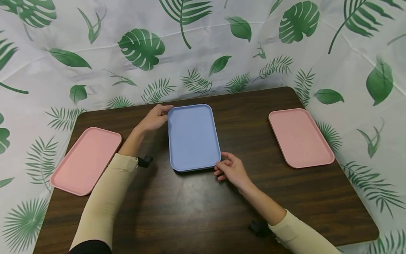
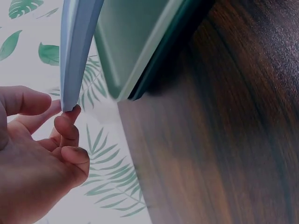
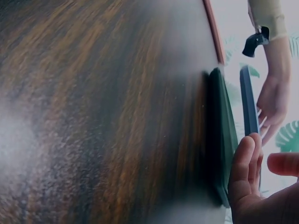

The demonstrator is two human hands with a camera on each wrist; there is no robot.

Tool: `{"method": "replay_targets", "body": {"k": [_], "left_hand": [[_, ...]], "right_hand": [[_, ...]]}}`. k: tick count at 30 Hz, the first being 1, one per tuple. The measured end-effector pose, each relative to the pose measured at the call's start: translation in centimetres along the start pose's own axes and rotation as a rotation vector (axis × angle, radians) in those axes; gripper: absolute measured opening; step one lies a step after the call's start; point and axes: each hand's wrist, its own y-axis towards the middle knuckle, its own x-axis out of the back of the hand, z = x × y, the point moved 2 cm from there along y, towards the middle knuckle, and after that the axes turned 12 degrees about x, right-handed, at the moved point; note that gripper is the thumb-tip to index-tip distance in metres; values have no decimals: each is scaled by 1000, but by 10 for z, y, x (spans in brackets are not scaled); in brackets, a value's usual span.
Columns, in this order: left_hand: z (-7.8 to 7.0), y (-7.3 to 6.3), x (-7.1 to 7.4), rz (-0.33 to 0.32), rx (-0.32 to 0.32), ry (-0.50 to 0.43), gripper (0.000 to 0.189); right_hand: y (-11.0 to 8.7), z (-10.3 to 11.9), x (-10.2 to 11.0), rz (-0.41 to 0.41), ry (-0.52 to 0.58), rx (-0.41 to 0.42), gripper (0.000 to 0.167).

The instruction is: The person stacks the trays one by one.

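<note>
A blue tray (image 1: 193,137) is raised over the middle of the table, its flat inside facing up. My left hand (image 1: 154,118) holds its far left corner, and in the left wrist view the fingers curl under the rim. At the near right corner my right hand (image 1: 233,171) grips the edge, fingers underneath. Below the blue tray lies a green tray (image 2: 124,51) with a darker green edge (image 3: 217,140) beneath it. A gap separates blue from green in both wrist views. From the head view the green is almost wholly covered.
A pink tray (image 1: 87,160) lies slanted at the table's left side, near my left forearm. Another pink tray (image 1: 301,137) is by the right edge. The brown wood-grain table (image 1: 177,215) backs onto a white cloth with green leaves (image 1: 203,53).
</note>
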Motion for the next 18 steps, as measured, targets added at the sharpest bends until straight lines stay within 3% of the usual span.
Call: {"method": "replay_targets", "body": {"k": [10, 18], "left_hand": [[10, 13, -15, 6, 70, 9, 52], [10, 16, -19, 9, 73, 29, 52]], "right_hand": [[1, 0, 3, -9, -10, -1, 50], [1, -3, 4, -7, -8, -14, 51]]}}
